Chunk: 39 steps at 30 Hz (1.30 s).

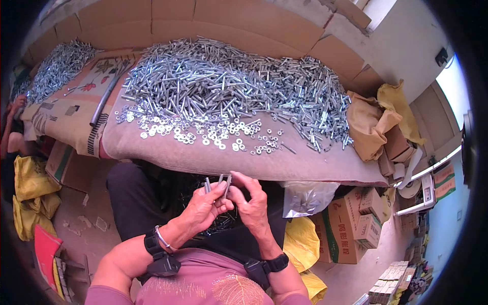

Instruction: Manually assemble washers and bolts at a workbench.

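Observation:
My left hand [203,209] is closed round a few slim metal bolts [207,185], whose ends stick up past the thumb. Close beside it, my right hand [250,201] pinches another thin metal bolt [228,184] between thumb and fingers; its lower end is hidden by the hands. On the padded bench in front lies a big heap of silvery bolts and sleeves [203,81]. Loose washers and nuts [203,136] are scattered along the heap's near edge. Below my hands, a dark pile of metal pieces [219,224] shows partly between my legs.
A long metal bar [108,96] rests on the bench's patterned cloth at left, near a second heap [61,68]. Another person's hand [19,101] shows at far left. A clear plastic bag [309,197] hangs at the bench edge, by cardboard boxes [343,226] and yellow sacks [301,244].

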Motion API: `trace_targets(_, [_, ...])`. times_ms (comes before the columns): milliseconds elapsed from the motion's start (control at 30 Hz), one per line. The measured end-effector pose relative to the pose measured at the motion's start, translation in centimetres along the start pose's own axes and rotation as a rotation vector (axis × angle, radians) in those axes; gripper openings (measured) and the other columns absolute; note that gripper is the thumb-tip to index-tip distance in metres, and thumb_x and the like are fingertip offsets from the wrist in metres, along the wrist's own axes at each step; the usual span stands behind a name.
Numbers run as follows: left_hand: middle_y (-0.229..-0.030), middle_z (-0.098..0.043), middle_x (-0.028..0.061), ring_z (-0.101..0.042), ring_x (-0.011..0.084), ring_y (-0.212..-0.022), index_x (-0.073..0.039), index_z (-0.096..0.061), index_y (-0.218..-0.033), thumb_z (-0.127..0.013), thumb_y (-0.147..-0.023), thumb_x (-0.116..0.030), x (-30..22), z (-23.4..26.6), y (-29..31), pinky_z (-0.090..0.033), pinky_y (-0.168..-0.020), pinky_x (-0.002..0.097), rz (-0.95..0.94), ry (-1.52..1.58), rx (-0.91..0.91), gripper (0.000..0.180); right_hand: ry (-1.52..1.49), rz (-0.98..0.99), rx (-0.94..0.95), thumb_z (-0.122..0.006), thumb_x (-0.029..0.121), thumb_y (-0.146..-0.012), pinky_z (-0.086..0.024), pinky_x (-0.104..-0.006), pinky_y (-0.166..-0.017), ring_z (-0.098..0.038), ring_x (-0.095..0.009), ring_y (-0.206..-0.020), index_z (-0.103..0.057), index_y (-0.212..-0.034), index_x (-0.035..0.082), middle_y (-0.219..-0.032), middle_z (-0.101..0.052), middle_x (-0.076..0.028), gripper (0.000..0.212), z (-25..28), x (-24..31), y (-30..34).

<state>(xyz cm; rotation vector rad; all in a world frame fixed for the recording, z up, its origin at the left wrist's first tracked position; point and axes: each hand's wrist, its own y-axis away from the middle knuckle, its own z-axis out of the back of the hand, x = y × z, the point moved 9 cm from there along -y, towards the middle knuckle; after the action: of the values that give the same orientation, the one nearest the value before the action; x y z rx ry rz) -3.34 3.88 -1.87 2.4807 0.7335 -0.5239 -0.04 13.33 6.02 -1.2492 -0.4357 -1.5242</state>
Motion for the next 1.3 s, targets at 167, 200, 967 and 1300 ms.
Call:
trace_targets(167, [-0.080, -0.064, 0.0068, -0.058, 0.0102, -0.059, -0.002, -0.058, -0.098, -0.057, -0.091, -0.024, -1.0, 1.6, -0.1, -0.044, -0.051, 0.0194, -0.051, -0.134, 0.010, 0.023, 0.215, 0.158, 0.084, -0.062, 0.008, -0.078, -0.042, -0.0359, -0.080, -0.058, -0.027, -0.088, -0.062, -0.107, 0.005, -0.096, -0.063, -0.012, 0.029, -0.8, 1.6, -1.0])
trace_targets(200, [-0.082, -0.065, 0.0089, -0.058, 0.0101, -0.057, -0.001, -0.059, -0.099, -0.058, -0.090, -0.023, -1.3, 1.8, -0.2, -0.041, -0.048, 0.0182, -0.056, -0.142, -0.011, 0.024, 0.270, 0.168, 0.050, -0.062, 0.008, -0.078, -0.042, -0.0367, -0.078, -0.058, -0.028, -0.086, -0.062, -0.104, 0.004, -0.094, -0.063, -0.012, 0.026, -0.4, 1.3, -1.4])
trace_targets(967, [-0.073, -0.063, 0.0131, -0.052, 0.0107, -0.048, 0.000, -0.055, -0.091, -0.057, -0.091, -0.020, -1.5, 0.3, -3.5, -0.036, -0.041, 0.0180, -0.110, -0.192, -0.049, 0.020, 0.503, 0.199, -0.152, -0.059, 0.003, -0.077, -0.044, -0.0375, -0.078, -0.055, -0.028, -0.075, -0.057, -0.084, 0.004, -0.076, -0.057, -0.009, 0.007, 2.0, -0.8, -5.6])
trace_targets(1300, [-0.072, -0.063, 0.0113, -0.052, 0.0102, -0.047, 0.001, -0.058, -0.097, -0.057, -0.091, -0.020, 0.1, -0.6, -3.8, -0.035, -0.040, 0.0172, -0.046, -0.213, -0.033, 0.022, 0.290, 0.158, -0.161, -0.060, 0.001, -0.080, -0.048, -0.0342, -0.058, -0.060, -0.025, -0.064, -0.059, -0.089, 0.001, -0.076, -0.060, -0.012, 0.009, 2.7, -0.8, -3.4])
